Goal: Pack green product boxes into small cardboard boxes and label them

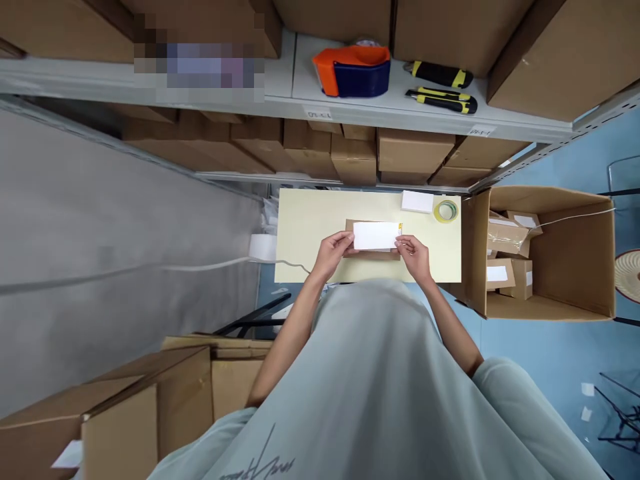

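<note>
My left grip pinches the white slip at its left end, my right grip at its lower right corner. The slip lies over the brown carton on the counter, long axes running left to right, contact undetermined; neither grip is nearer.

Pale yellow table: brown cardboard near middle; white block, tape roll at far right.
</note>
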